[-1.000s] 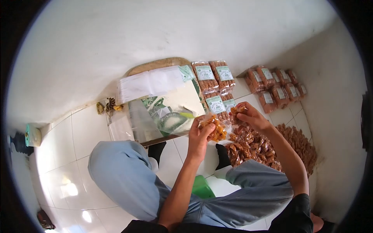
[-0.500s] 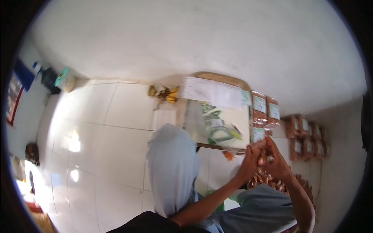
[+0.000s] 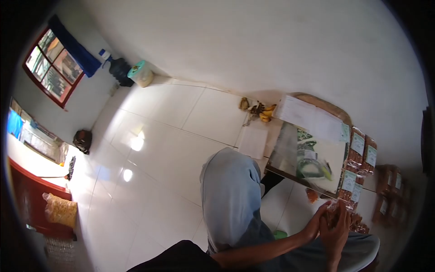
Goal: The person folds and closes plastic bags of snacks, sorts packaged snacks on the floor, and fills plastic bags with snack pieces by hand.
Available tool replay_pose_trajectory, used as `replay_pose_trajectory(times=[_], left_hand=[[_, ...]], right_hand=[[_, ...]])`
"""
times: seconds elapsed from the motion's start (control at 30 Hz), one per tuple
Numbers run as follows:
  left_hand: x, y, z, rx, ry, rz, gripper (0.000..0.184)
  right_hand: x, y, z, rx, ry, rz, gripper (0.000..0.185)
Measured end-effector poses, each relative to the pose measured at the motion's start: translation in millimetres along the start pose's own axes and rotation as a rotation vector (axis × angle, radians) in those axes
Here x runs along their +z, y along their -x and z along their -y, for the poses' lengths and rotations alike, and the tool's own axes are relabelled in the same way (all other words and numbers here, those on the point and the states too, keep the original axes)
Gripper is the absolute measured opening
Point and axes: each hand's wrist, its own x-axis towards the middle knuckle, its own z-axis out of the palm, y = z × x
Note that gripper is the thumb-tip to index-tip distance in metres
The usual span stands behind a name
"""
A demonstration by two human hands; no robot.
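Note:
At the lower right, my left hand (image 3: 316, 223) and my right hand (image 3: 337, 229) are together around a small clear packet (image 3: 334, 213) with brown contents. The fingers of both are closed on it. Just above lies a low board (image 3: 302, 182) bearing green printed sheets and plastic, with white papers (image 3: 312, 115) along its back. Labelled packs of brown snacks (image 3: 357, 147) stand at the board's right side. A small orange packet (image 3: 311, 195) is on the floor by its front edge. Loose brown packets (image 3: 358, 224) are partly hidden behind my right hand.
More labelled packs (image 3: 385, 181) stand at the right wall. Bananas (image 3: 267, 113) lie left of the board. A lidded tub (image 3: 141, 75), a water bottle (image 3: 119, 69), a dark bag (image 3: 82, 141) and a yellow sack (image 3: 61, 210) are farther left. A window (image 3: 54, 65) is at upper left.
The view has swung left, bringing the window and doorway in. My hands, apart a second ago with orange pieces, have come together on a brown packet. The orange packet now lies on the floor.

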Motion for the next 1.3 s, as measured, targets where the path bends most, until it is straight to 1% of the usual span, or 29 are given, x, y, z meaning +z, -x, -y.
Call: replay_pose_trajectory(times=[0.07,0.1,0.13,0.2,0.23,0.27,0.33,0.37,0.4,0.47,0.5,0.57,0.6,0.67,0.7,0.73,0.8,0.87,0.9,0.93,0.97,1.0,1.03,1.1,1.23,1.3], left_hand=[[-5.8,8.4,-0.3,-0.043,0.048,0.099,0.056],[-7.6,13.6,-7.2,-0.018,-0.178,0.156,0.059],[-4.3,18.5,-16.0,-0.002,-0.19,0.154,0.059],[1.8,25.1,-31.1,-0.155,-0.696,0.175,0.07],[-2.0,25.7,-33.0,-0.239,-0.8,0.075,0.079],[-4.2,26.8,-31.6,-0.232,-0.804,0.068,0.079],[-6.8,29.1,-23.0,-0.09,-1.087,-0.175,0.08],[-6.3,30.2,-15.6,-0.021,-1.038,-0.234,0.074],[-3.5,27.5,-14.1,-0.015,-1.041,-0.232,0.074],[-0.9,24.8,-12.3,0.0,-0.935,-0.195,0.06],[-8.8,20.1,-8.4,-0.017,-0.938,-0.183,0.06],[-29.1,6.0,3.5,0.131,-0.805,-0.123,0.048],[-22.2,7.3,-2.0,0.101,-0.777,-0.151,0.045],[-24.5,4.5,-6.9,0.019,-0.724,-0.194,0.045],[-17.4,2.9,-11.4,-0.011,-0.846,-0.289,0.047],[-10.8,1.7,-10.9,0.049,-0.785,-0.298,0.053],[5.9,-1.6,-23.6,0.055,-0.729,-0.28,0.06],[3.2,-19.9,-19.5,0.113,-0.593,-0.289,0.066],[9.2,-24.3,-25.2,0.073,-0.639,-0.334,0.067],[16.0,-31.7,-34.8,0.044,-0.69,-0.376,0.068],[28.4,-37.9,-34.8,0.111,-0.726,-0.467,0.062],[29.7,-45.5,-37.3,0.098,-0.725,-0.464,0.062],[27.2,-54.3,-39.0,0.032,-0.709,-0.395,0.056],[24.6,-62.9,-39.2,-0.063,-0.666,-0.261,0.049],[26.5,-72.2,-26.5,-0.102,-0.602,-0.32,0.046],[21.2,-73.6,-15.3,0.123,-0.593,-0.465,0.038]], right_hand=[[20.9,10.8,-11.0,0.041,0.087,-0.121,0.061],[22.7,14.6,-8.2,0.014,0.082,-0.161,0.059],[24.8,18.1,-9.3,0.001,0.067,-0.164,0.059],[27.9,25.3,-11.6,0.094,-0.1,-0.139,0.06],[23.8,29.0,-8.7,0.228,-0.201,-0.06,0.065],[24.4,31.2,-9.4,0.222,-0.209,-0.057,0.065],[23.4,35.6,-12.3,0.05,-0.095,-0.136,0.06],[24.0,36.5,-13.0,0.131,-0.134,-0.115,0.061],[24.8,33.7,-16.6,0.127,-0.137,-0.12,0.061],[27.3,33.0,-23.3,-0.015,-0.005,-0.12,0.064],[27.2,31.6,-24.1,0.001,0.003,-0.127,0.064],[25.2,27.4,-23.9,-0.121,-0.021,-0.061,0.069],[24.1,23.4,-23.1,-0.094,-0.005,-0.073,0.069],[21.1,21.7,-18.9,0.007,-0.14,-0.023,0.072],[21.1,21.0,-20.5,0.056,-0.131,0.018,0.076],[18.5,17.8,-19.0,0.033,-0.105,-0.003,0.075],[25.7,10.7,-19.8,0.041,-0.108,-0.104,0.071],[45.3,3.0,-33.0,0.108,-0.214,-0.206,0.066],[50.7,-4.8,-43.6,0.035,-0.167,-0.216,0.062],[48.9,-14.9,-41.2,0.049,-0.229,-0.182,0.062],[48.7,-23.5,-43.0,0.052,-0.265,-0.163,0.062],[48.6,-31.3,-47.7,0.053,-0.297,-0.15,0.063],[47.3,-38.3,-54.5,0.064,-0.285,-0.154,0.063],[46.1,-44.4,-67.4,-0.021,-0.157,-0.161,0.064],[53.3,-38.9,-78.4,0.031,-0.249,-0.226,0.065],[58.3,-31.9,-82.2,-0.029,-0.292,-0.177,0.069]])
